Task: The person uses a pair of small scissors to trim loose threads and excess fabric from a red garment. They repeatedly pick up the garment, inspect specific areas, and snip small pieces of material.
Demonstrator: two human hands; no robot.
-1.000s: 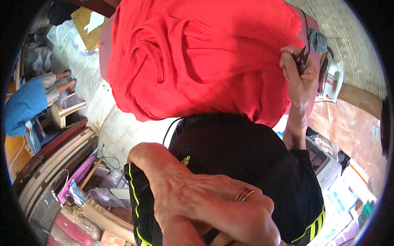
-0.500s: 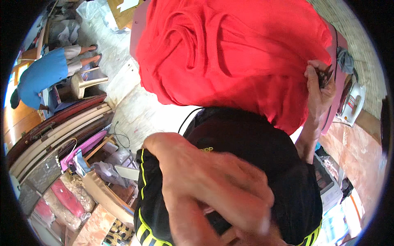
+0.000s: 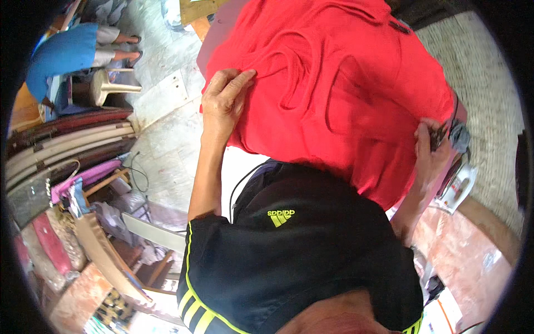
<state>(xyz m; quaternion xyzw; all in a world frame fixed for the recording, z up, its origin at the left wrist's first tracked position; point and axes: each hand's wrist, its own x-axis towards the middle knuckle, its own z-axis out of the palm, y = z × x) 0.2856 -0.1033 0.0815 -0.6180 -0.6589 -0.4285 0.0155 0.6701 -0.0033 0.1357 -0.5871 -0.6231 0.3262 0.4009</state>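
A cream stool (image 3: 99, 87) stands left of the worktop (image 3: 221, 29), red cloth (image 3: 356, 94) spreads across it, and an iron (image 3: 460, 185) sits by its right edge. At the left edge, the left hand (image 3: 223, 100), narrow, touches the cloth, grip unclear; the right hand (image 3: 430, 154) holds a small dark tool (image 3: 439, 134).

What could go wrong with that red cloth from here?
The small dark tool in the right hand is close to the red cloth, so it might snag it. The cloth lies in loose folds, so a tug from the left hand could crease it further. The white iron near the right hand might get bumped.
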